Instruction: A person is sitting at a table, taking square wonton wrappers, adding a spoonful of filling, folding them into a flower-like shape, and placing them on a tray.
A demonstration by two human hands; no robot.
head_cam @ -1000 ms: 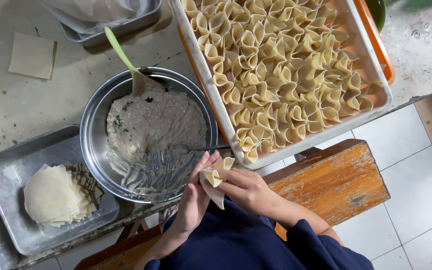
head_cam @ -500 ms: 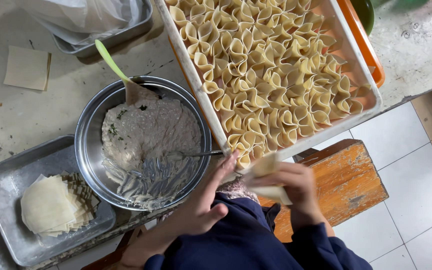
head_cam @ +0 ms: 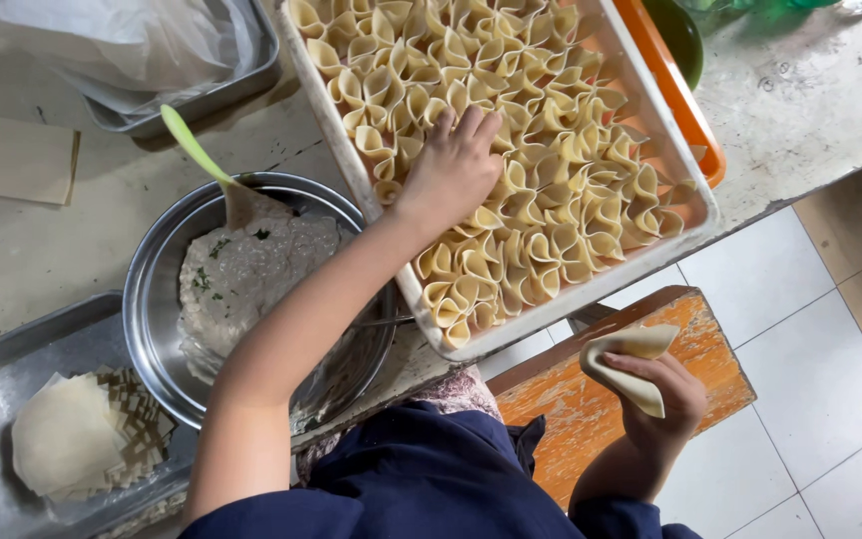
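The left hand (head_cam: 451, 170) reaches out over the white tray (head_cam: 591, 294) of folded dumplings (head_cam: 551, 200), palm down, its fingers (head_cam: 471, 122) spread loosely and resting on the rows near the tray's middle; they lie flat on the dumplings rather than closing round any one of them. The tray is packed with pale yellow folded pieces in tight rows, and it sits on an orange tray (head_cam: 695, 110) whose edge shows along the far side.

The right hand (head_cam: 665, 399) is low, off the bench (head_cam: 810, 110), above a worn orange wooden stool (head_cam: 551, 399). Its fingers are curled round a folded wonton wrapper (head_cam: 631, 364), gripping it with the wrapper's pale edge sticking out to the left of the hand.

Beside the white tray, under the left forearm, stands a round steel bowl (head_cam: 152, 299) holding grey minced filling (head_cam: 241, 279) flecked with green. A light green spatula (head_cam: 197, 150) leans in the filling, handle pointing up and away.

To the left of the bowl, a flat metal tray (head_cam: 12, 359) carries a stack of square wrappers (head_cam: 72, 434). Farther back on the bench lies a single loose wrapper (head_cam: 32, 160), and beside it another metal tray (head_cam: 241, 75) with a crumpled clear plastic bag (head_cam: 122, 40) in it. White floor tiles (head_cam: 810, 329) show beyond the stool.
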